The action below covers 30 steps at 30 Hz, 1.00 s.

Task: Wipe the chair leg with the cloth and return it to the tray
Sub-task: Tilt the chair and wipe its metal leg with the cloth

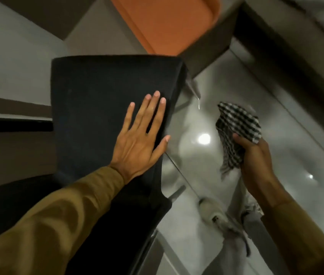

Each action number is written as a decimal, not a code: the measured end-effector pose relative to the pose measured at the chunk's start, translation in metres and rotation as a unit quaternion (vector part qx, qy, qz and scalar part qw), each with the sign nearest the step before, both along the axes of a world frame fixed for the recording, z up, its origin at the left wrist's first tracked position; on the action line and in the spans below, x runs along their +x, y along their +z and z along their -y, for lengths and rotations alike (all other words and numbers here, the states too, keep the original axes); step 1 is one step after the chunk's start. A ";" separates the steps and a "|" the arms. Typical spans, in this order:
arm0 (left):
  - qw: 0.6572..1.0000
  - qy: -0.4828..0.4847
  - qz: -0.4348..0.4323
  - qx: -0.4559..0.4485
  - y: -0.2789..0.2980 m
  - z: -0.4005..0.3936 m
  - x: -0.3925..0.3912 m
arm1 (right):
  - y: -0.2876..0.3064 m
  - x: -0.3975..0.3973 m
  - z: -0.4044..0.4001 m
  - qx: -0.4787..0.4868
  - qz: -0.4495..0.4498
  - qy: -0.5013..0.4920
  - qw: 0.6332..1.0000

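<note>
My left hand (141, 135) lies flat, fingers spread, on the black seat of the chair (101, 96) near its right edge. A shiny metal chair leg (192, 86) slants down from the seat's far right corner to the floor. My right hand (256, 155) is closed on a black-and-white checked cloth (236, 126), held in the air to the right of the chair, apart from the leg. An orange tray (167, 22) rests on the table beyond the chair, with nothing visible in it.
The glossy grey floor (276, 96) spreads out to the right of the chair, with light reflections on it. My shoe (214, 213) stands on it below the cloth. The grey table (18, 66) runs along the left and far side.
</note>
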<state>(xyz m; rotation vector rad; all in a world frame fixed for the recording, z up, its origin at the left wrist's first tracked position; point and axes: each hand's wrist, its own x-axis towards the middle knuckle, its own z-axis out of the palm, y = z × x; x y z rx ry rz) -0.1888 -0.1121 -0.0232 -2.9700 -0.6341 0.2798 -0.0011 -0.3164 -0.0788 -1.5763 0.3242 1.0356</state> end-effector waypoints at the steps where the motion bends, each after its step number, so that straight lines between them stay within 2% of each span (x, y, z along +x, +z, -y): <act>1: 1.000 -0.026 -0.005 -0.001 -0.004 0.006 -0.004 | -0.006 -0.015 0.013 -0.007 0.003 0.005 1.000; 4: 0.997 -0.081 -0.010 0.002 -0.023 0.023 -0.014 | -0.032 -0.061 0.049 -0.010 -0.002 0.014 1.000; 8: 0.995 -0.078 0.012 -0.058 -0.040 0.040 -0.025 | -0.060 -0.117 0.088 -0.062 -0.031 0.037 0.997; 11: 0.995 -0.065 0.030 -0.075 -0.049 0.044 -0.028 | -0.063 -0.164 0.098 -0.066 -0.096 0.044 0.992; 14: 0.994 -0.054 0.043 -0.080 -0.053 0.042 -0.030 | -0.053 -0.211 0.089 -0.010 -0.160 0.045 0.986; 17: 0.993 -0.062 0.061 -0.082 -0.055 0.040 -0.029 | -0.042 -0.254 0.072 0.066 -0.261 0.062 0.961; 19: 0.992 -0.055 0.073 -0.089 -0.057 0.042 -0.027 | -0.044 -0.281 0.062 0.126 -0.260 0.047 0.956; 22: 0.990 -0.041 0.091 -0.095 -0.056 0.046 -0.028 | -0.061 -0.289 0.050 0.119 -0.247 0.036 0.961; 26: 0.992 -0.042 0.085 -0.083 -0.057 0.047 -0.028 | -0.117 -0.286 0.045 0.079 -0.211 0.012 0.974; 30: 0.992 -0.039 0.086 -0.089 -0.057 0.048 -0.027 | -0.157 -0.266 0.041 0.076 -0.268 -0.046 0.959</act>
